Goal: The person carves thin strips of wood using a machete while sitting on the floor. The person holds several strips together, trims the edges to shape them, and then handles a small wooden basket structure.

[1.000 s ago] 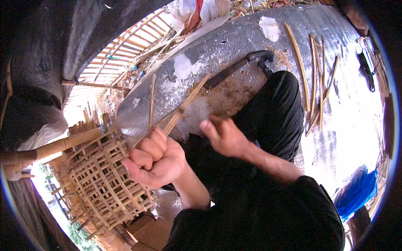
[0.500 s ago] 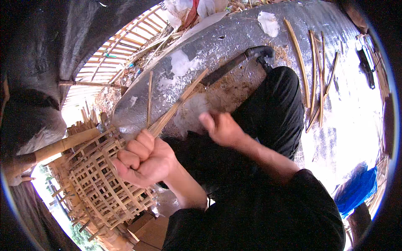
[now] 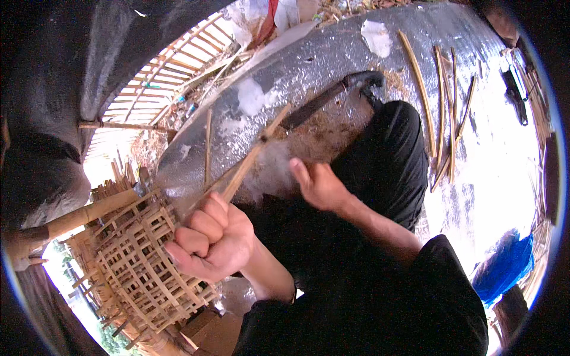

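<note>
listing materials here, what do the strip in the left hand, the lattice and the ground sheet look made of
Strip in the left hand: probably split bamboo, tan, dull, with a dark node-like mark. Lattice: likely bamboo, pale, matt, flat slats interlaced. Ground sheet: perhaps foil-faced plastic, glossy silver with worn pale patches.

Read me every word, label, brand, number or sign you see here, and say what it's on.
No text is clearly readable.
White sack at the top edge: any marks are too small and blurred to read.
Bamboo strips in the left hand, woven lattice: no lettering shows.
</note>
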`<state>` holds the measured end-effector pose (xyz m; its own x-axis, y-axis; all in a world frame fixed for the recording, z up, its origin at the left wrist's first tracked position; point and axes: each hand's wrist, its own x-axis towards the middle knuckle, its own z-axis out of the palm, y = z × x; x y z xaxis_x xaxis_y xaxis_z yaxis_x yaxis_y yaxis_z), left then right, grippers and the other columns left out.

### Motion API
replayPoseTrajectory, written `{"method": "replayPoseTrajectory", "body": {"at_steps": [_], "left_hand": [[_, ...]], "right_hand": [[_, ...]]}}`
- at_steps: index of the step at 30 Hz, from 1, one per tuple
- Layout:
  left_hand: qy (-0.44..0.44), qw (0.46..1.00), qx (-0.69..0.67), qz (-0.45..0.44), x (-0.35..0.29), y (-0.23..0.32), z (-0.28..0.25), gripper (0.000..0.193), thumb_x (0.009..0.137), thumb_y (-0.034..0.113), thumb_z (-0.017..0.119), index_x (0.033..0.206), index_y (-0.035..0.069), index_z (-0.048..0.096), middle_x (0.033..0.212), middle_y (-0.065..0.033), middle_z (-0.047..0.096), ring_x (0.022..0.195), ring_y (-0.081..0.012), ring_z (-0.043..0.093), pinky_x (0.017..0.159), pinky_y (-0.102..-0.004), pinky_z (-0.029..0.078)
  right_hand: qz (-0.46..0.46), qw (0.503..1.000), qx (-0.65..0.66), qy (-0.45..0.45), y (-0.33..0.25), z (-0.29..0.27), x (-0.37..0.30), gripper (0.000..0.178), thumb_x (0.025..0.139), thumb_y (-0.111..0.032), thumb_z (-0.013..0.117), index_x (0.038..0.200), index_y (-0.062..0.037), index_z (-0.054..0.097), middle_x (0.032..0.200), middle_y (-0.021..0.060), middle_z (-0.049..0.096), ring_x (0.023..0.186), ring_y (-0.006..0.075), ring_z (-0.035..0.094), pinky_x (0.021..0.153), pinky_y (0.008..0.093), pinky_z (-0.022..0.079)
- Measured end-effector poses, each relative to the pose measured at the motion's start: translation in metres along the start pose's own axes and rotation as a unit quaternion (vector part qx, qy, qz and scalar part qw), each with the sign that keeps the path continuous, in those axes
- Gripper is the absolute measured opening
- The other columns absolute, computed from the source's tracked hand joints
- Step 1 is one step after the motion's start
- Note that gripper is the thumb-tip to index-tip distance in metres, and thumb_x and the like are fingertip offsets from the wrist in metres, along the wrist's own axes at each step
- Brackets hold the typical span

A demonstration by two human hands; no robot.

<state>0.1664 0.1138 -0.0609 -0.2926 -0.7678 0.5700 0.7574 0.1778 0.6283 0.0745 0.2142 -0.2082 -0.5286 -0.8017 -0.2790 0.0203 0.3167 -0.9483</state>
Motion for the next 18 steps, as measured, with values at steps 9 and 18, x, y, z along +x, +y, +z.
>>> {"method": "replayPoseTrajectory", "body": {"at_steps": [9,18], "left_hand": [[-0.134,0.988,0.044,-0.055,0.019,-0.005,-0.021,0.052,0.103,0.034,0.027,0.054,0.018,0.025,0.048,0.0048,0.019,0.043,-0.0098,0.016,0.048,-0.0313,0.019],[-0.133,0.988,0.068,-0.049,0.016,0.000,-0.024,0.051,0.099,0.031,0.037,0.052,0.016,0.024,0.045,0.0055,0.021,0.037,-0.0090,0.018,0.043,-0.0278,0.017]], "right_hand": [[-0.024,0.996,-0.083,-0.019,-0.009,-0.009,0.006,0.047,0.102,-0.039,0.045,0.094,0.0040,0.061,0.073,0.0310,0.058,0.080,0.0494,0.061,0.068,0.0501,0.049],[-0.013,0.992,-0.125,-0.016,-0.011,-0.016,0.004,0.047,0.100,-0.042,0.050,0.091,0.0037,0.059,0.066,0.0284,0.057,0.067,0.0485,0.059,0.061,0.0526,0.046]]}}
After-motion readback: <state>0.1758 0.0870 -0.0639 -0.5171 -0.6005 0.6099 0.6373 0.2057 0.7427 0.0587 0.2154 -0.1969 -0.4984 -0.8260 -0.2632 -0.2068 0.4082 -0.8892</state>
